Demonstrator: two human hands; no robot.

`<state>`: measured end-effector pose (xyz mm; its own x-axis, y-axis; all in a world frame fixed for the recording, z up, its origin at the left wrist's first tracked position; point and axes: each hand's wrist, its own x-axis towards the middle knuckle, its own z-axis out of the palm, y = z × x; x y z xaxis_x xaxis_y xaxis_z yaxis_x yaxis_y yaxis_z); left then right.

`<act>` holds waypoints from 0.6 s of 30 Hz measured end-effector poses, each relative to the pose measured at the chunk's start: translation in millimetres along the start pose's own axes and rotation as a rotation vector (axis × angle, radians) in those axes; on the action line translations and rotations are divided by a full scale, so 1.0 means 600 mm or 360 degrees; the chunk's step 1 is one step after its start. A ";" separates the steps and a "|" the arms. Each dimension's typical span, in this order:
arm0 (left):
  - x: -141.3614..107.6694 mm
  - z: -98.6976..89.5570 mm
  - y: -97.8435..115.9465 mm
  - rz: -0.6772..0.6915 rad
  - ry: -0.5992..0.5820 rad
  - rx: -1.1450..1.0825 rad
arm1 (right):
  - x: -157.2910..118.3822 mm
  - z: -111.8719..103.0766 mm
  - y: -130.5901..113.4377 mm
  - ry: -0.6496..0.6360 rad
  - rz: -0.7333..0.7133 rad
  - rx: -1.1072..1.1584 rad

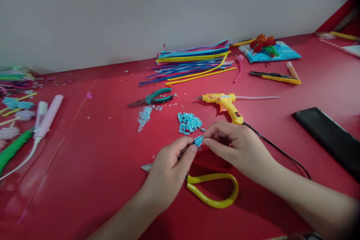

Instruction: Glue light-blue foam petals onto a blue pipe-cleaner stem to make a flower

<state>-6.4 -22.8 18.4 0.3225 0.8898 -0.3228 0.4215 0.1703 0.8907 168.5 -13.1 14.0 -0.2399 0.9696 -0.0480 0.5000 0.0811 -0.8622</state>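
My left hand [173, 165] pinches a small bundle of light-blue pipe cleaner pieces [198, 141], dark blue at its lower end. The fingertips of my right hand [233, 142] are closed at the bundle's upper right end. Just beyond my fingertips lies a pile of short, cut light-blue pipe cleaner pieces [189, 122]. Scissors [225, 204] lie beneath my hands, one handle loop yellow and the other red; my left hand covers their middle, and a blade tip shows on its left. A yellow glue gun [221, 99] rests beyond my right hand, a clear stick in its back.
Green-handled pliers [159, 95] lie beside light-blue fluff [144, 117]. Long coloured pipe cleaners [194, 60] are stacked near the wall. A black phone [327, 138] lies at right, with a utility knife [277, 77] behind. At left are a pink-handled tool [49, 116] and fuzzy flowers [18, 103].
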 end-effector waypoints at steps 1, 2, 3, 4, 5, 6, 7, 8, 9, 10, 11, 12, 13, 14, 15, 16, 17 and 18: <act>-0.001 0.001 0.000 0.0005 0.0006 0.0001 | 0.000 0.000 0.000 0.0006 -0.0010 -0.0011; -0.001 0.002 0.000 0.0009 0.0011 0.0002 | -0.001 0.000 0.000 0.0008 -0.0020 -0.0020; -0.002 0.002 -0.001 0.0011 0.0016 0.0005 | -0.001 0.000 -0.001 0.0010 -0.0029 -0.0028; -0.002 0.003 -0.002 0.0010 0.0020 0.0010 | -0.002 0.000 -0.001 0.0010 -0.0038 -0.0036; -0.002 0.004 -0.004 0.0005 0.0021 0.0017 | -0.002 0.000 -0.002 0.0009 -0.0048 -0.0043; -0.002 0.005 -0.006 -0.0006 0.0016 0.0021 | -0.003 0.000 -0.003 0.0010 -0.0058 -0.0051; -0.002 0.005 -0.007 -0.0018 0.0010 0.0018 | -0.003 0.000 -0.004 0.0010 -0.0065 -0.0060; -0.002 0.005 -0.008 -0.0029 0.0007 0.0010 | -0.003 0.000 -0.005 0.0013 -0.0072 -0.0066; -0.001 0.005 -0.009 -0.0035 0.0012 0.0000 | -0.004 0.000 -0.007 0.0015 -0.0077 -0.0069; -0.001 0.004 -0.009 -0.0038 0.0022 -0.0015 | -0.004 -0.001 -0.007 0.0019 -0.0081 -0.0066; -0.001 0.004 -0.008 -0.0039 0.0030 -0.0040 | -0.004 -0.002 -0.008 0.0027 -0.0082 -0.0057; 0.000 0.003 -0.007 -0.0041 0.0032 -0.0074 | -0.004 -0.003 -0.009 0.0046 -0.0082 -0.0046; 0.000 0.003 -0.005 -0.0045 0.0027 -0.0112 | -0.005 -0.004 -0.010 0.0070 -0.0082 -0.0037; 0.001 0.002 -0.003 -0.0051 0.0018 -0.0150 | -0.005 -0.005 -0.010 0.0099 -0.0082 -0.0031; 0.001 0.002 -0.001 -0.0059 0.0009 -0.0188 | -0.005 -0.006 -0.010 0.0125 -0.0085 -0.0029; 0.001 0.001 0.000 -0.0067 0.0001 -0.0224 | -0.005 -0.007 -0.010 0.0143 -0.0089 -0.0034; 0.001 0.001 0.001 -0.0075 -0.0004 -0.0252 | -0.006 -0.007 -0.010 0.0148 -0.0095 -0.0040; 0.001 0.001 0.002 -0.0084 -0.0006 -0.0273 | -0.006 -0.007 -0.010 0.0143 -0.0101 -0.0048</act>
<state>-5.4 -21.9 19.0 0.3073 0.8761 -0.3716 0.2874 0.2868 0.9138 169.5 -16.1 21.6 -0.1969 0.9790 0.0529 0.5113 0.1486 -0.8464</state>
